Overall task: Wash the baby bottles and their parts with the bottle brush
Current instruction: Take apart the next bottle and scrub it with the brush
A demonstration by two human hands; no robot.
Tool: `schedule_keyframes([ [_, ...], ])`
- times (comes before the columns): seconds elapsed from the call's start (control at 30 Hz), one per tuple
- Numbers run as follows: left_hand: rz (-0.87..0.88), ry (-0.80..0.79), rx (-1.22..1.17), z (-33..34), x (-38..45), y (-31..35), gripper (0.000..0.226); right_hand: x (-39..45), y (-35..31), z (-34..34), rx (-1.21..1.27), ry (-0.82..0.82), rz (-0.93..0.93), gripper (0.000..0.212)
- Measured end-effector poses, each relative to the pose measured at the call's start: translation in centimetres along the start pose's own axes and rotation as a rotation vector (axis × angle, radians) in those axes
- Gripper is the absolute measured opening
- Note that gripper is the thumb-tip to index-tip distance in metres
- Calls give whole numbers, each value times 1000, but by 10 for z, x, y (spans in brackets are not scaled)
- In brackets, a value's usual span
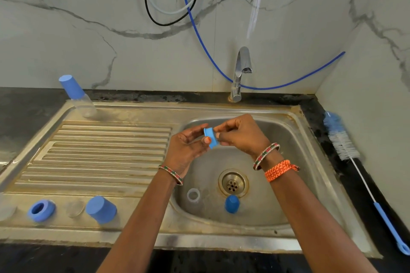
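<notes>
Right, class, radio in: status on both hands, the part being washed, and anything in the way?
Left hand and right hand both pinch blue ring over sink. Bottle brush idle on counter. Nothing obstructing.

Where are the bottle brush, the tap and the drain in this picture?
Bottle brush (341, 139), head view, on its white bristles.
Tap (240, 68), head view, on its metal spout.
Drain (233, 184), head view, on its strainer.

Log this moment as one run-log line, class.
hands: left and right hold blue ring over sink | brush: idle on counter | tap: off
</notes>
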State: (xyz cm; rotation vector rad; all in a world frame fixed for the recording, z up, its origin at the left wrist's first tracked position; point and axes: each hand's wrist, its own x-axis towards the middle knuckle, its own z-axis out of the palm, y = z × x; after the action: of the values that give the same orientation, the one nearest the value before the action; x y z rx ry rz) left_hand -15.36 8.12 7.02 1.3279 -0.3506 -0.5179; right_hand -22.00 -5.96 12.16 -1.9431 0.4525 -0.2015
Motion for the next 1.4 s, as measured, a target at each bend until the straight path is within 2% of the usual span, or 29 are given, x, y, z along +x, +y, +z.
schedule_keyframes([
  [0.07, 8, 5, -9, 0, 1, 0, 36, 0, 0, -2, 103, -53, 68, 19],
  [0.17, 5, 10, 1, 0, 0, -3, 38, -1, 6, 2, 207, 9, 73, 17],
  [0.3, -14, 14, -28, -9, -1, -5, 36, -3, 16, 17, 163, 141, 1, 12],
  [0.47, -19, -3, -83, -15, -3, -4, 32, 3, 16, 23, 93, 144, -106, 5],
  [0.63, -29, 20, -86, -15, -2, -9, 32, 4, 27, 33, 66, 192, -143, 12],
  [0.73, -34, 33, -72, -14, 0, -12, 37, 1, 32, 36, 27, 143, -159, 19],
  [0.87, -49, 5, -57, -13, 2, -15, 38, -1, 35, 31, 105, 62, -72, 24],
  [0.93, -53, -16, -20, -12, 3, -17, 39, -1, 37, 27, 203, 39, -10, 22],
  [1.07, -66, -53, 60, -15, 4, -27, 43, -1, 38, 23, 383, -76, 156, 30],
  [1.2, -204, -20, -223, -20, 3, -42, 33, 8, 47, 25, 532, -148, 299, 23],
  [1.27, -240, 59, -367, -27, 6, -49, 50, 21, 57, 27, 679, -119, 372, 18],
  [1.3, -249, 98, -402, -31, 8, -51, 65, 28, 65, 28, 679, -74, 383, 19],
  [1.33, -263, 136, -425, -35, 12, -54, 77, 39, 78, 32, 560, -1, 355, 20],
  [1.37, -275, 162, -441, -39, 15, -56, 80, 51, 99, 37, 313, 85, 278, 23],
  [1.4, -282, 177, -438, -42, 18, -57, 71, 63, 120, 41, 57, 139, 190, 27],
])
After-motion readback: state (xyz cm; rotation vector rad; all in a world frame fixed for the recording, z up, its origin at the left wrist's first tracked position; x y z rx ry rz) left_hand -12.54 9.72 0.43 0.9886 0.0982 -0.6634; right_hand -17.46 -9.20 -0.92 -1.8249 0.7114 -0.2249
